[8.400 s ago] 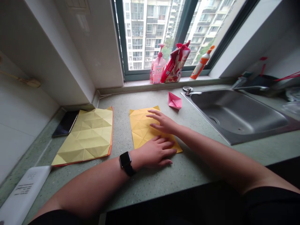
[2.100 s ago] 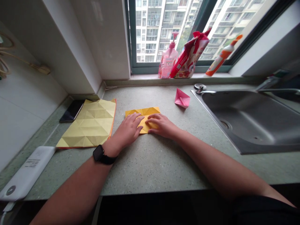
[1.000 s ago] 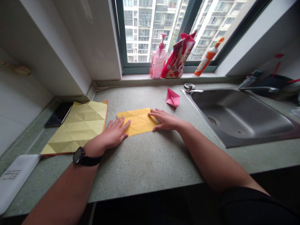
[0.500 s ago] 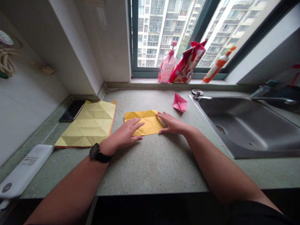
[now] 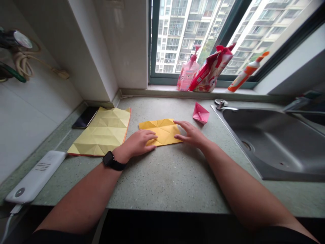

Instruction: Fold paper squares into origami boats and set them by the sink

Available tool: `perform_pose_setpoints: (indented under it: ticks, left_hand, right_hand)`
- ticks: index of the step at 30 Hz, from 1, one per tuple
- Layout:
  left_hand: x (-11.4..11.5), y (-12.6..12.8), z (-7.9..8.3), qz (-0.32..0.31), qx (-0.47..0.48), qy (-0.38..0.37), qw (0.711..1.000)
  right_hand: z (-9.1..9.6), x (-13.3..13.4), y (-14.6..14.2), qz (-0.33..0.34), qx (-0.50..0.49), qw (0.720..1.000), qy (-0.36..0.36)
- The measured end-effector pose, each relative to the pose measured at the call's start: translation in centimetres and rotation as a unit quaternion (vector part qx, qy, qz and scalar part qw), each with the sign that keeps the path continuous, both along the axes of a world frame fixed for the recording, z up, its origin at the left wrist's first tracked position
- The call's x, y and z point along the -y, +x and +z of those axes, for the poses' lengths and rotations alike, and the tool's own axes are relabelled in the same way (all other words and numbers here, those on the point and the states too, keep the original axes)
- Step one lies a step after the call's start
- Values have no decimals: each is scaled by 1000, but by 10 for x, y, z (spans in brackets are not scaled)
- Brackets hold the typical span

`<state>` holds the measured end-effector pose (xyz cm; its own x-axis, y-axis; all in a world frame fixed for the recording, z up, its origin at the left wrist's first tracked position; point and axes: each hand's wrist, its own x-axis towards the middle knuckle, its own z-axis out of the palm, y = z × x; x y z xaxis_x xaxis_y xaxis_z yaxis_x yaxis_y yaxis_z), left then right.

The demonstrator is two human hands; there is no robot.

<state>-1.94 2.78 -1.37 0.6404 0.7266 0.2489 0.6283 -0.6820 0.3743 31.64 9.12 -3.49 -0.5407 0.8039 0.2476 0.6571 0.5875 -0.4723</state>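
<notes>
A folded orange paper (image 5: 162, 130) lies flat on the speckled green counter (image 5: 167, 176). My left hand (image 5: 138, 144), with a black watch on the wrist, rests on the paper's near left part, fingers lying flat and together. My right hand (image 5: 191, 135) presses the paper's right edge with its fingers stretched out. Neither hand holds anything. A larger creased yellow sheet (image 5: 103, 132) lies to the left. A small pink folded paper piece (image 5: 200, 113) sits behind my right hand.
A steel sink (image 5: 276, 142) fills the right side. On the window sill stand a pink pump bottle (image 5: 186, 73), a red bag (image 5: 212, 69) and an orange-capped bottle (image 5: 242, 76). A dark phone (image 5: 85, 117) and a white power bank (image 5: 35, 178) lie at the left.
The orange paper went from a long sheet to a half-size folded rectangle. In the last second my hands slid along it, the left moving in onto the paper.
</notes>
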Motion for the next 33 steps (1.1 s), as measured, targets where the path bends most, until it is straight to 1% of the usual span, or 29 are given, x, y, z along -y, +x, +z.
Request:
perform_pose_setpoints:
  ticks: [4,6,10,14,17,18,20,22,23,24,25,27,30,33]
  left_hand:
    - [1,3,5,8,24,-8,1000]
    - [1,4,7,23,48,-8,999]
    - [-2,1,10,48,84,-10,995]
    - [-7,-11,11,49,69,-3,996]
    - [-9,-18,15,57,67,20,996]
    - [-9,-20,17,73,70,36,994]
    - [-8,-21,24,134,89,93,983]
    - [-5,-21,30,201,118,158,960]
    - [-4,-20,33,223,131,183,949]
    - [-3,-19,34,230,139,199,942]
    - [-1,-17,35,225,142,206,942]
    - [2,-12,32,188,137,186,954]
    - [5,0,22,106,112,102,983]
    - [7,12,13,56,66,40,995]
  right_hand:
    - [-1,7,-13,84,10,996,6]
    - [-4,7,-16,98,14,995,13]
    - [-8,1,-17,86,11,996,26]
    - [-10,-3,-17,69,13,997,29]
    - [-11,-4,-16,62,11,997,35]
    - [-11,-4,-16,57,9,998,37]
    - [-9,-3,-15,43,8,998,44]
    - [-7,-1,-15,26,13,998,54]
    - [-5,0,-15,18,18,998,62]
    - [-4,1,-16,12,21,997,71]
    - [-2,3,-17,10,24,996,81]
    - [0,6,-20,17,22,994,103]
    - [2,11,-25,39,5,991,131]
    - [4,15,-30,64,-17,986,151]
